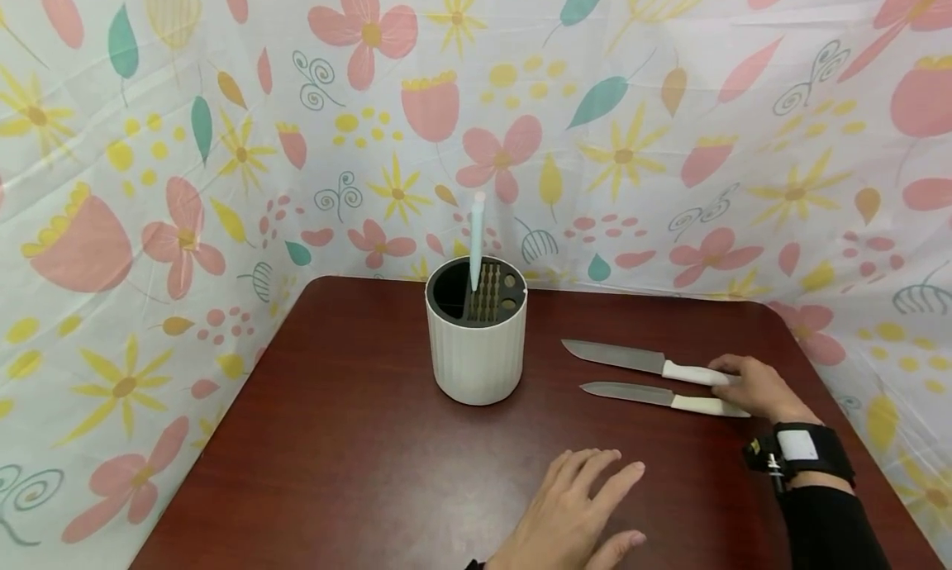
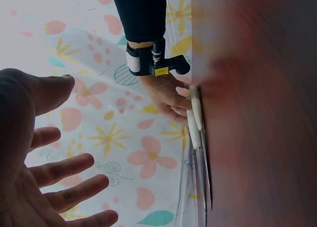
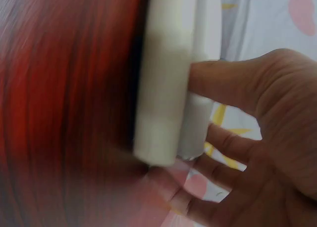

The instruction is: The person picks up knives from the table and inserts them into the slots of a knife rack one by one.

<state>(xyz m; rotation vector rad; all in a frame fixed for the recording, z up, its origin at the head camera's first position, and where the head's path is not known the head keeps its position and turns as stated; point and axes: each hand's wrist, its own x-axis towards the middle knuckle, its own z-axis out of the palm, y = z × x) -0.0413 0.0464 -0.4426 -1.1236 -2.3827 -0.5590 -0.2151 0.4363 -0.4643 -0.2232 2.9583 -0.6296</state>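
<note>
Two knives lie side by side on the table, blades toward the left. The far one is a wide-bladed kitchen knife with a white handle; the nearer, narrower knife has a cream handle. My right hand has its thumb and curled fingers about the white handle, close beside the cream handle. Part of the thumb tip is hidden behind the cream handle in the right wrist view. My left hand hovers near the table's front with fingers spread, holding nothing.
A white ribbed knife block stands at the table's back middle, with a slotted black top. A pale blue handle sticks up from it. The dark red-brown table meets a flower-patterned cloth behind and at the sides.
</note>
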